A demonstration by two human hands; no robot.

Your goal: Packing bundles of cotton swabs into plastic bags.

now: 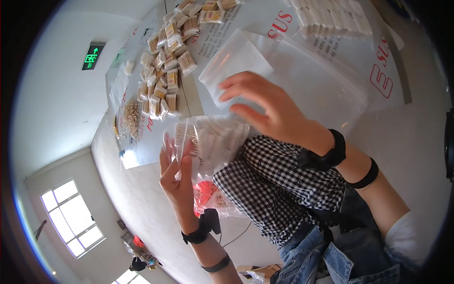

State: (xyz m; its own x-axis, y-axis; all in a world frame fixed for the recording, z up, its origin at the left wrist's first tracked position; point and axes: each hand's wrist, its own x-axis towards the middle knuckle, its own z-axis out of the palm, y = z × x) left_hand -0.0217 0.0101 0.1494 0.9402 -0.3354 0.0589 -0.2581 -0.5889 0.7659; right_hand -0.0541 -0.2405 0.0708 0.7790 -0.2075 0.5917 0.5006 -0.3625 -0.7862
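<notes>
Nearest the viewpoint, a checkered cloth [283, 184] is covering the person's upper legs, and the filled bag [215, 142] is resting partly over its far end, seemingly so that the knees are helping to carry the load. The left hand [177, 182] is gripping this clear bag at its left end, fingers showing through the film; this hold is probably keeping the loose end gathered and the white-tipped sticks inside contained. The right hand [274, 109] is gripping nothing: it is hovering open, fingers spread and slightly curled, above the bag's right end and the near edge of the small flat bag [236, 64]; whether a fingertip is touching film cannot be told. Below the left hand's side, a red bag [203, 193] is sitting beyond the knees. On the table [192, 100], the small flat bag is lying partly over a large clear bag [312, 78], probably to stay within reach. To the left, stick packets [172, 78] are lying in a loose heap, with a bundle of thin stalks [131, 116] beside them. Farther off, white packets [331, 19] are standing in a close row, apparently for order, and a green exit sign [93, 56] is glowing on the wall.
</notes>
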